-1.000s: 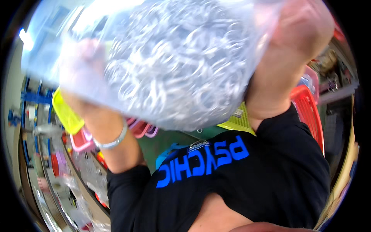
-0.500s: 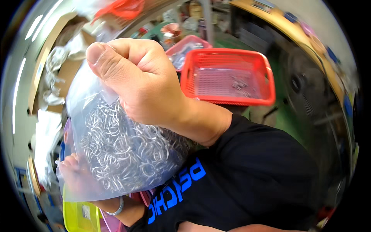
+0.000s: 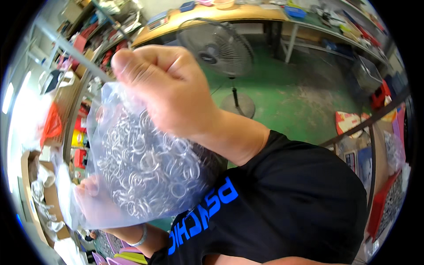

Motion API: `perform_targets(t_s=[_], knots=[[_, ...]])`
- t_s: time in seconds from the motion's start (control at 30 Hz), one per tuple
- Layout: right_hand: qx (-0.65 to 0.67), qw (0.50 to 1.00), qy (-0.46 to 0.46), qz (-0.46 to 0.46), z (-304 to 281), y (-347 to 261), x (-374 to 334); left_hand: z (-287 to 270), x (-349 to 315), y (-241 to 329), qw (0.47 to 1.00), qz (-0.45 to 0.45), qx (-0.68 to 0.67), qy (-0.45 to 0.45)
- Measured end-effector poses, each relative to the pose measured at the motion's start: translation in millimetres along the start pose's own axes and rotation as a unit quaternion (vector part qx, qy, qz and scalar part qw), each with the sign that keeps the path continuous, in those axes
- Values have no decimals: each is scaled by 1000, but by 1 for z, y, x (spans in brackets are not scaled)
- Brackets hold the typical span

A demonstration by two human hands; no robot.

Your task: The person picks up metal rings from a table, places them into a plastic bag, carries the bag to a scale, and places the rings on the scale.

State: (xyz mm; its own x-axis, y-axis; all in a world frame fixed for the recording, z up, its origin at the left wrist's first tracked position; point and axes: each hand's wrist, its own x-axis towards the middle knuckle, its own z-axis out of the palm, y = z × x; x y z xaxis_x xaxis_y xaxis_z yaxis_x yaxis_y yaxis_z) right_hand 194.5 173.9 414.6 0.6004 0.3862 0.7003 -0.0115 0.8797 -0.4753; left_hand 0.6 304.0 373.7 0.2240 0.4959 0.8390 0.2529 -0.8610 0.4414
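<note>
A clear plastic bag filled with many silvery metal rings hangs in front of my chest. My right hand is closed in a fist around the bag's gathered upper part, thumb on top. Lower down at the left, my left hand shows partly through the plastic, its fingers curled on the bag's lower left side. A pale bracelet circles the left wrist. The rings lie bunched inside the bag, against its lower right part.
A standing fan is on the green floor ahead, before a wooden table. Cluttered shelves stand at far left, above a cardboard box. At right, a red container holds many small grey pieces.
My view has swung to the right: the fan and floor now sit ahead, and the red basket has left the picture. Both hands still grip the bag.
</note>
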Motion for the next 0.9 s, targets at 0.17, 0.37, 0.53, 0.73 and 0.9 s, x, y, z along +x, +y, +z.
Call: perform_targets(t_s=[0.17, 0.37, 0.53, 0.73, 0.9], knots=[[-111, 985, 61, -121, -48, -47, -12, 60, 3, 60, 997, 49, -58, -17], [-180, 968, 65, -162, -123, -156, -41, 125, -15, 138, 856, -59, -484, -170], [-229, 934, 147, -232, -185, -236, -61, 193, -48, 241, 676, -287, -646, -207], [-288, 917, 193, -197, -235, -325, -72, 283, -93, 323, 536, -256, -739, -317], [-340, 883, 235, -222, -297, -371, -66, 355, -108, 392, 491, -261, -740, -377]])
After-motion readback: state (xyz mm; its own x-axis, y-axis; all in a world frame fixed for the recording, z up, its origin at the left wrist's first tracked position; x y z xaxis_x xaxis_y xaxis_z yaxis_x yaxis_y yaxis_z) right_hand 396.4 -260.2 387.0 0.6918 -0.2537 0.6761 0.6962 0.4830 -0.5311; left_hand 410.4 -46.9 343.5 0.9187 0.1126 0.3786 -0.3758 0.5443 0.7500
